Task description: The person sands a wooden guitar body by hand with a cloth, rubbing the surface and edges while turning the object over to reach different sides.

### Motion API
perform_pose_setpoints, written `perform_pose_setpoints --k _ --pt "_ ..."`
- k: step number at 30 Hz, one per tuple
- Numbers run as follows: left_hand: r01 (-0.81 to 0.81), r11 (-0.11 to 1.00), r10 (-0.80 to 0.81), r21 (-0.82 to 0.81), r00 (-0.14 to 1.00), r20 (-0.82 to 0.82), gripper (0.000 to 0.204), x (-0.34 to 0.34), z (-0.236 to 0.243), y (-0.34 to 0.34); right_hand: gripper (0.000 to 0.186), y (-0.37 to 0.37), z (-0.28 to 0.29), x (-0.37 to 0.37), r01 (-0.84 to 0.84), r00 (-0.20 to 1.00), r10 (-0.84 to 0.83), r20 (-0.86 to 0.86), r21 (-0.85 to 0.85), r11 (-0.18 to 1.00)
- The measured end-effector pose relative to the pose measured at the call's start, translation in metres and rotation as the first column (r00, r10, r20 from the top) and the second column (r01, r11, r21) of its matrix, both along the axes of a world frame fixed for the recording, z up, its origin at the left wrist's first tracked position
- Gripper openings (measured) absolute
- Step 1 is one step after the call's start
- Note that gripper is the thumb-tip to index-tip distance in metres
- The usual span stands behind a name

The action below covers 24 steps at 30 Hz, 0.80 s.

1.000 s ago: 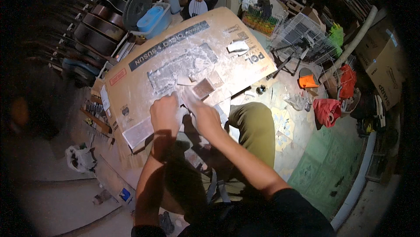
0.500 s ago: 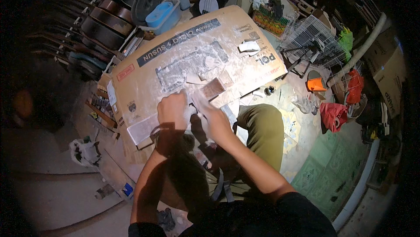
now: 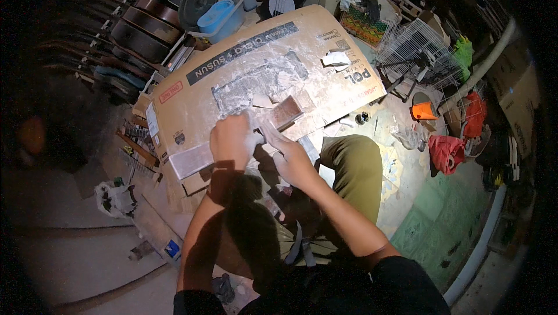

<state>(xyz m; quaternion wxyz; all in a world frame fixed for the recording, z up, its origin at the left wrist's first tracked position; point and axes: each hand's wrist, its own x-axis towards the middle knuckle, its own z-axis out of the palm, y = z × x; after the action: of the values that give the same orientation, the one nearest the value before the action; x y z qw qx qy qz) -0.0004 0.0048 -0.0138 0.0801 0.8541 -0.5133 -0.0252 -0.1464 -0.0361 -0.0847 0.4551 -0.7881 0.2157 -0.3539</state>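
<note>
- Seen from above: left hand [image 3: 231, 139] and right hand [image 3: 293, 161] close together over a long flat strip [image 3: 250, 140] lying on a dusty cardboard sheet [image 3: 192, 103] spread on the floor.
- Left hand closed down on the middle of the strip; right hand just beside it with fingers stretched toward the strip's upper end, grip there impossible to make out.
- Strip's long axis running from lower left to upper right, pale lower end [image 3: 189, 161] jutting near the cardboard's near edge, brownish upper end [image 3: 288, 111] pointing toward the middle of the sheet.
- Open cardboard beyond the hands, chalky white across the centre, with a crumpled white scrap [image 3: 336, 59] near the far right edge.
- Tight on all sides: dark round cases [image 3: 145, 24] and a blue tub [image 3: 218, 15] along the far left, a wire cage [image 3: 415, 45] to the right, an orange cup [image 3: 423, 110] and red cloth [image 3: 446, 152] on the floor nearby.
- Middle of the strip hidden under the left hand; corners of the scene lost in darkness; own knee in olive trousers [image 3: 357, 167] just right of the hands.
</note>
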Motion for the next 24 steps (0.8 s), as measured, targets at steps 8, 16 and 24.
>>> perform_pose_setpoints --k 8,16,24 --pt "0.054 0.998 -0.053 -0.023 0.998 0.024 0.02 0.001 0.0 0.003 0.067 -0.003 -0.004 -0.002 -0.026 0.999 0.026 -0.024 -0.013 1.0" --pt "0.032 0.998 -0.035 -0.056 0.998 -0.048 0.038 0.008 -0.009 0.0 0.063 -0.009 0.005 -0.004 -0.083 0.996 0.084 0.012 -0.015 0.996" --pt "0.021 0.997 -0.025 -0.07 0.998 -0.065 0.042 0.003 -0.003 0.0 0.065 -0.008 0.012 -0.007 -0.08 0.996 0.078 -0.037 -0.05 0.996"
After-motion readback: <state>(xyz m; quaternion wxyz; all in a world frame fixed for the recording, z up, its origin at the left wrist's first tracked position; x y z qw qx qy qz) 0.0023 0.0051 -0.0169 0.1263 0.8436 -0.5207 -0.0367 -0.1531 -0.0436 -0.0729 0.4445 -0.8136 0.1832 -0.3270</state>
